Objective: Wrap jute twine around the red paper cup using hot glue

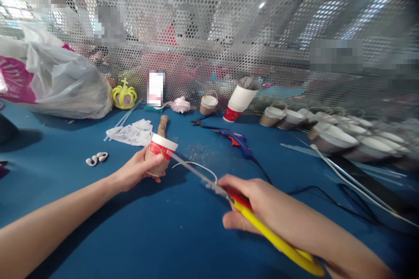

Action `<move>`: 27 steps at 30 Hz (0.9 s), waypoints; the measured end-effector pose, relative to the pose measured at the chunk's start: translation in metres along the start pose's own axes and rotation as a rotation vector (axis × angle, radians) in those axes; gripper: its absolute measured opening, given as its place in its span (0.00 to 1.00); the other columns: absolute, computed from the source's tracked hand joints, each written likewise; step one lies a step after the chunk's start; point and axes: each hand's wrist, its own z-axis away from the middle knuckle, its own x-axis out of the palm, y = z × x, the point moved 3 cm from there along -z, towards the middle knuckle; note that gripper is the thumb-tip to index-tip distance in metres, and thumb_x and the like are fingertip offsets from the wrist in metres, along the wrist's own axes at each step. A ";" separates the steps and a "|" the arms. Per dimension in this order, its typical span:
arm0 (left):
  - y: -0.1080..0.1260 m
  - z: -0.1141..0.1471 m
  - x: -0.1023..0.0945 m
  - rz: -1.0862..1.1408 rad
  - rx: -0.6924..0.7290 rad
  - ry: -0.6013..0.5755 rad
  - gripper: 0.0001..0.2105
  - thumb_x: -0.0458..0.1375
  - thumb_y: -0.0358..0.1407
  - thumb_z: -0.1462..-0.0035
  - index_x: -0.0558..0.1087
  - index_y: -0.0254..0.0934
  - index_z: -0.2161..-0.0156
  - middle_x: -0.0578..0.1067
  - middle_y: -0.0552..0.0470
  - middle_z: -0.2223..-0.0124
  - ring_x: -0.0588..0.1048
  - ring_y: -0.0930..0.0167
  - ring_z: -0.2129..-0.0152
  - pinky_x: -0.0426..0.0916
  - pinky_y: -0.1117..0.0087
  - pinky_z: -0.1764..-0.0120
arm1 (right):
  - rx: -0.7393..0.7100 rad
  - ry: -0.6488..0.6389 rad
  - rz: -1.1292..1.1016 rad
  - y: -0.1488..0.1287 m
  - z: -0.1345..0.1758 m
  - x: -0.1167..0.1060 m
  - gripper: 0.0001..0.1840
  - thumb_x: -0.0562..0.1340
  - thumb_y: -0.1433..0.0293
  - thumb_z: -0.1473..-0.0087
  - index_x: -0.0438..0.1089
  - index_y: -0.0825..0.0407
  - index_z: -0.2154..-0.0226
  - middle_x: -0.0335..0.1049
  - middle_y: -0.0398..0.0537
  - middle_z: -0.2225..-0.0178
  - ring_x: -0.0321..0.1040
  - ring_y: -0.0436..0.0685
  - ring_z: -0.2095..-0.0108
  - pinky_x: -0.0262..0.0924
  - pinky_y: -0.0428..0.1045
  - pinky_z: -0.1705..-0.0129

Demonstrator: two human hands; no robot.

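Note:
My left hand (pixel 149 168) is closed around a paper cup (pixel 163 144) with a white rim, a red band and a brown lower part. The cup leans slightly to the right. My right hand (pixel 250 202) grips a hand tool with yellow and red handles (pixel 271 231); its metal head is blurred, so its exact kind is unclear. A long, translucent strip (pixel 190 168) runs from near the tool's head to the cup's side. Beside it curves a thin pale cord (pixel 199 165). Behind the cup lies a roll of brown twine (pixel 163 125).
Behind the hands lie a blue glue gun (pixel 237 140) with a black cable and dark pliers (pixel 196 122). Stacked cups (pixel 240 100) lean near a perforated metal screen (pixel 196 52). Several small baskets (pixel 334 137) crowd the right; a plastic bag (pixel 62 78) is at left.

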 end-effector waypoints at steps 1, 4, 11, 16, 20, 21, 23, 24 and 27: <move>0.000 -0.001 -0.002 0.036 -0.001 0.027 0.26 0.63 0.51 0.57 0.66 0.32 0.61 0.72 0.47 0.67 0.72 0.71 0.75 0.68 0.71 0.74 | 0.015 -0.049 0.051 -0.002 0.003 0.001 0.14 0.66 0.58 0.58 0.66 0.46 0.70 0.63 0.36 0.82 0.56 0.48 0.83 0.50 0.43 0.81; 0.002 -0.004 -0.008 0.107 0.022 0.121 0.25 0.62 0.51 0.56 0.67 0.31 0.62 0.73 0.46 0.68 0.72 0.71 0.75 0.68 0.72 0.75 | 0.019 -0.128 0.213 -0.005 0.006 0.010 0.12 0.69 0.67 0.63 0.66 0.46 0.74 0.69 0.37 0.78 0.65 0.52 0.78 0.52 0.44 0.78; 0.005 -0.002 -0.008 0.110 0.073 0.129 0.26 0.63 0.51 0.57 0.67 0.31 0.61 0.73 0.46 0.66 0.73 0.70 0.74 0.68 0.72 0.74 | -0.032 -0.125 0.354 0.001 0.009 0.023 0.17 0.60 0.78 0.60 0.71 0.43 0.67 0.72 0.44 0.71 0.70 0.59 0.67 0.58 0.48 0.69; 0.008 0.001 -0.001 0.027 0.102 0.070 0.25 0.63 0.50 0.56 0.66 0.32 0.60 0.73 0.47 0.66 0.73 0.69 0.73 0.68 0.71 0.73 | 0.017 0.016 0.241 0.001 -0.008 0.009 0.08 0.56 0.64 0.48 0.70 0.48 0.71 0.70 0.44 0.79 0.67 0.54 0.78 0.54 0.46 0.77; 0.009 0.004 0.003 -0.013 0.122 0.038 0.28 0.63 0.52 0.58 0.65 0.32 0.59 0.72 0.47 0.67 0.72 0.69 0.74 0.67 0.70 0.73 | 0.092 0.173 0.258 -0.001 -0.041 0.008 0.09 0.58 0.65 0.48 0.67 0.54 0.72 0.70 0.51 0.76 0.67 0.57 0.76 0.52 0.47 0.76; 0.008 0.004 0.003 -0.019 0.126 0.032 0.28 0.63 0.52 0.58 0.65 0.32 0.59 0.72 0.47 0.67 0.72 0.69 0.74 0.67 0.70 0.74 | 0.089 0.177 0.256 -0.001 -0.048 0.011 0.06 0.58 0.68 0.50 0.66 0.54 0.74 0.70 0.51 0.76 0.66 0.57 0.75 0.51 0.47 0.76; 0.007 0.004 0.003 -0.024 0.134 0.022 0.28 0.64 0.51 0.58 0.64 0.32 0.58 0.72 0.47 0.66 0.72 0.69 0.73 0.66 0.70 0.73 | 0.067 0.155 0.229 -0.001 -0.060 0.017 0.06 0.58 0.74 0.53 0.64 0.53 0.79 0.69 0.48 0.79 0.65 0.54 0.76 0.50 0.46 0.77; 0.006 0.003 0.003 -0.025 0.140 0.022 0.28 0.64 0.51 0.58 0.64 0.32 0.58 0.72 0.47 0.65 0.72 0.69 0.73 0.67 0.70 0.73 | 0.058 0.142 0.206 0.000 -0.063 0.019 0.07 0.58 0.76 0.55 0.63 0.52 0.81 0.68 0.46 0.80 0.64 0.52 0.78 0.50 0.45 0.77; 0.006 0.002 0.000 -0.018 0.159 0.042 0.28 0.63 0.51 0.57 0.64 0.32 0.58 0.72 0.46 0.65 0.72 0.69 0.73 0.67 0.71 0.73 | 0.062 0.148 0.122 0.003 -0.066 0.017 0.09 0.57 0.76 0.53 0.61 0.52 0.82 0.66 0.44 0.82 0.62 0.49 0.81 0.51 0.44 0.79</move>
